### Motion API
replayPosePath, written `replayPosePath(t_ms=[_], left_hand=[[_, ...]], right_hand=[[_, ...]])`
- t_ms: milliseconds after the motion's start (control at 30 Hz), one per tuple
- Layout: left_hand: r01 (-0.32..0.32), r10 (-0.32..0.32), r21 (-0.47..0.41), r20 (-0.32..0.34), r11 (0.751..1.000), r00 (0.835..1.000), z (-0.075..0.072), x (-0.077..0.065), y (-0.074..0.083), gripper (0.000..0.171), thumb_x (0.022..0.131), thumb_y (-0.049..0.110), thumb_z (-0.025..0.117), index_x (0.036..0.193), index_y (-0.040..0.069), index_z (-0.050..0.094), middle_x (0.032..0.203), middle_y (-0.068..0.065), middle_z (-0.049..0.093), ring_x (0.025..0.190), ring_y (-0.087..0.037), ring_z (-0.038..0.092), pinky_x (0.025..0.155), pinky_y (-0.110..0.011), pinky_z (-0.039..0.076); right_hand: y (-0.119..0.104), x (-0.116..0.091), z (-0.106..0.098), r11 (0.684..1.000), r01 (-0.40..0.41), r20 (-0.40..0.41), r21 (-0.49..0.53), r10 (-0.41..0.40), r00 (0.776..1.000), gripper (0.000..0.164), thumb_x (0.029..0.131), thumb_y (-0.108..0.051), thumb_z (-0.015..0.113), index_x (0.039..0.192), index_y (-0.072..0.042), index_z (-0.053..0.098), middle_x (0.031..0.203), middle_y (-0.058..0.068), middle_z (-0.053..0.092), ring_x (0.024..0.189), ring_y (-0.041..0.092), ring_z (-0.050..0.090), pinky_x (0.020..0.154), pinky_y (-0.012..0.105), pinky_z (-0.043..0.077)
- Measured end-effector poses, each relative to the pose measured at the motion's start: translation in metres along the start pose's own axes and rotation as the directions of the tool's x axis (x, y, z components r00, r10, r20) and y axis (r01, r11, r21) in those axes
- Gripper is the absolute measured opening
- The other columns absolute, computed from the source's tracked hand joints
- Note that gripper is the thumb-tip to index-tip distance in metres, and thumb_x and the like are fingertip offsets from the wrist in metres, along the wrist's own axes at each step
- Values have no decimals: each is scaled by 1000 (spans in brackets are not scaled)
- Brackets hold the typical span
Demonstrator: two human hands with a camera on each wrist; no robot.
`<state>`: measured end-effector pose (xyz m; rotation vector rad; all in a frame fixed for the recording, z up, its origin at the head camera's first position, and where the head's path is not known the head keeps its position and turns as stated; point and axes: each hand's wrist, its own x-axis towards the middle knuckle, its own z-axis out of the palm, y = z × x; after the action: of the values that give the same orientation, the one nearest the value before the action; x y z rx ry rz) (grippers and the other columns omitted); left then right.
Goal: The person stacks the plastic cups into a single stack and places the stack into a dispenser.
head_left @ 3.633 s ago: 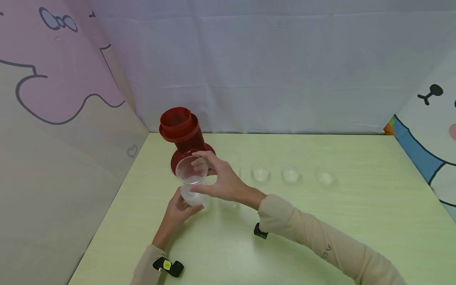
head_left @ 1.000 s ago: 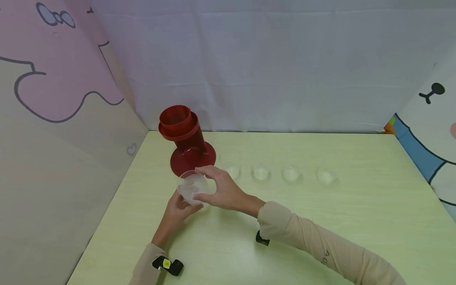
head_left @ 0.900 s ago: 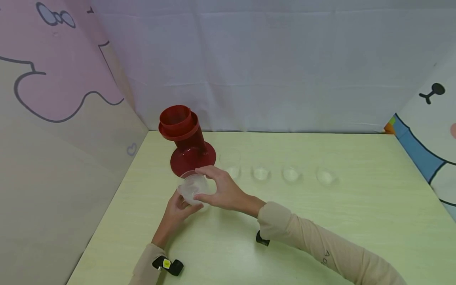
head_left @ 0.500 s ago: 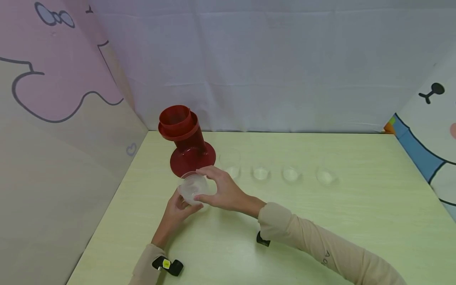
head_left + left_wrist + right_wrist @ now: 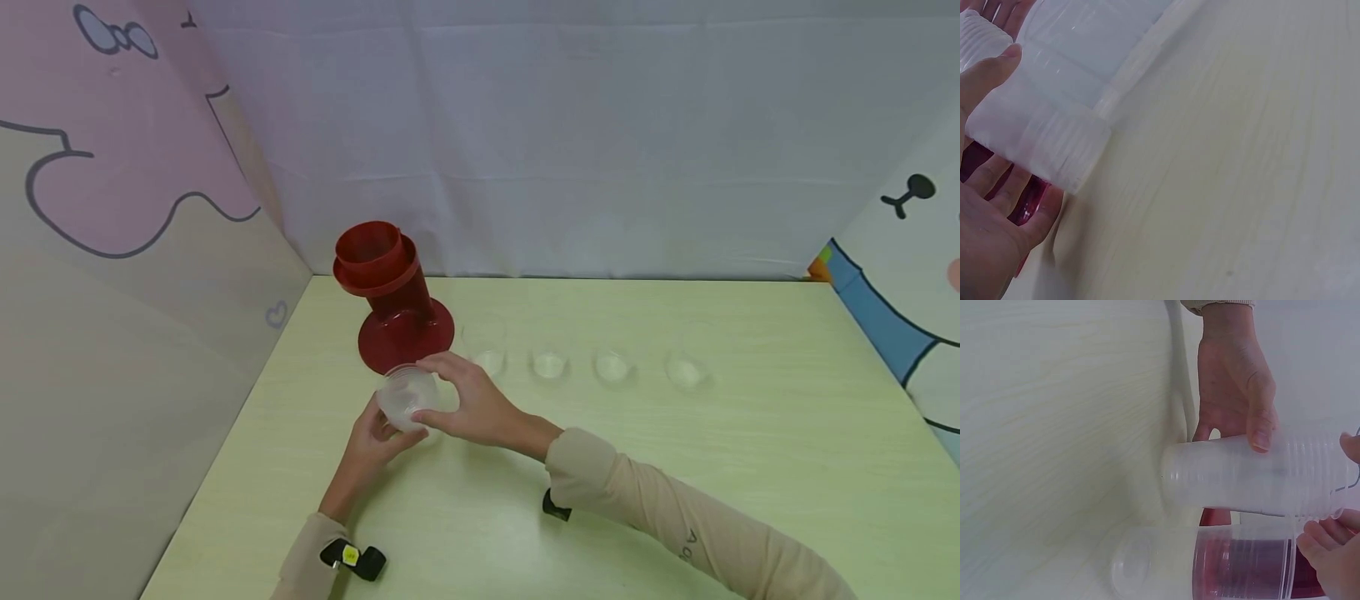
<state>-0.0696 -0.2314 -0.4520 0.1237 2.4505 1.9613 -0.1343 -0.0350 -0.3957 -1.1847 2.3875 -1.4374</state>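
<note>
My left hand [image 5: 378,437] grips a stack of clear plastic cups [image 5: 408,404] low down, the thumb on the near side. In the right wrist view the stack [image 5: 1229,475] shows several closely nested rims, with my left hand [image 5: 1232,387] around its side. My right hand [image 5: 476,404] holds the top cup at its rim, thumb and fingers on opposite sides. Its fingers [image 5: 1335,550] show at the right edge of that view. In the left wrist view the ribbed stack [image 5: 1035,137] lies between my left thumb and fingers.
Several clear cups [image 5: 550,364] stand in a row on the pale table [image 5: 675,467], right of the hands. A red flanged holder [image 5: 401,337] stands behind the stack. Close beside the stack in the right wrist view is one clear cup [image 5: 1154,562]. A white cloth wall [image 5: 570,150] backs the table.
My right hand has come down with a clear cup, which now sits lower in the stack, its rim closer to the others. The left hand keeps its place.
</note>
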Motion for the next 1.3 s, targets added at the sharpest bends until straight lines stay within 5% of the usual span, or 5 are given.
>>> replayPosePath(t_ms=[500,800,1300], left_hand=[[14,-13,15,-8,1000,1000,1,-1,0,75,82,8,73,143,10,31,138,-10,43,125,-30,44,96,-32,45],[6,-6,3,-23,1000,1000,-2,5,-30,76,81,11,76,143,20,33,138,-3,44,126,-26,43,96,-30,45],[38,-36,42,-46,998,998,-2,4,-31,77,79,24,78,142,27,34,139,1,43,128,-26,42,97,-42,44]], right_hand=[[0,-2,2,999,-4,-2,-42,4,1000,57,82,-30,73,130,-7,53,129,3,53,118,15,48,96,34,45],[-6,-3,-4,995,-23,39,-96,27,999,58,81,-26,74,131,-6,52,131,4,51,121,18,46,98,37,44],[2,-12,-19,997,20,1,-72,-20,1000,61,74,-25,81,128,-12,55,128,-2,53,122,14,44,99,42,43]])
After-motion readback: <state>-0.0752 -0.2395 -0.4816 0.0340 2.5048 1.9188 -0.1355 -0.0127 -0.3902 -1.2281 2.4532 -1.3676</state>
